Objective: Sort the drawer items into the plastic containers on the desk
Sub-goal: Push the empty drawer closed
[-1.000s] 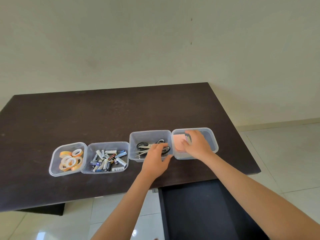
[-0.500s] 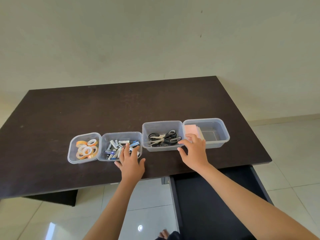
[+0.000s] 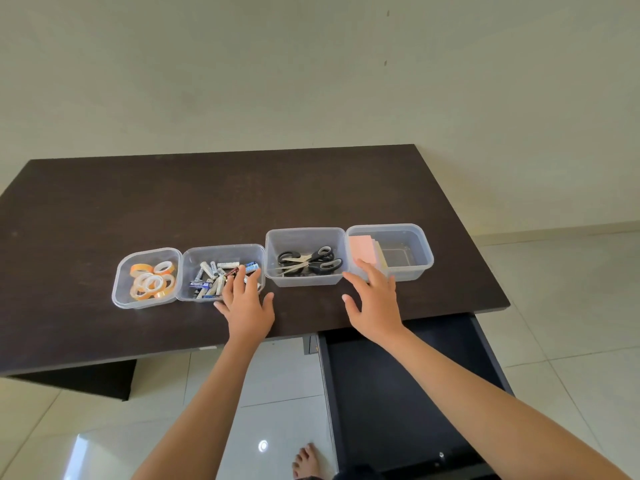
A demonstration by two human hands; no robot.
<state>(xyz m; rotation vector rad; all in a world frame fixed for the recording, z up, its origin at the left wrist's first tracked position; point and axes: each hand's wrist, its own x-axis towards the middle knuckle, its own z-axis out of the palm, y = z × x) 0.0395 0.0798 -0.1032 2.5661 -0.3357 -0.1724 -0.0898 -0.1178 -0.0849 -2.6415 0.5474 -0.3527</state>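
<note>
On the dark desk (image 3: 104, 209) stand 4 clear plastic containers in a row near the front edge, each touching or just beside its neighbour. The tape container (image 3: 119, 289) at the far left holds about 6 tape rolls (image 3: 152, 280), some orange and some whitish, lying piled together. Next comes the battery container (image 3: 194, 258), holding a heap of batteries (image 3: 211, 275) too jumbled to count exactly, at least 10. The left hand (image 3: 247, 308) lies spread open at this container's near right corner, palm down, fingertips (image 3: 240, 271) reaching over the rim onto the batteries, thumb splayed toward the right; it grips nothing that can be seen. The scissors container (image 3: 304, 237) sits a little farther back and holds 2 pairs of scissors (image 3: 310, 261) with black and grey handles, blades pointing left. The right hand (image 3: 375, 301) is also open with fingers fanned, palm down over the desk, its fingertips at the near left corner of the notes container (image 3: 420, 251); whether they touch it cannot be told, and the hand holds nothing. That container holds 1 stack of sticky notes (image 3: 363, 249), pink on top, against its left wall. Below the desk on the right, a dark drawer (image 3: 398, 393) stands pulled out, its inside too dark to read.
</note>
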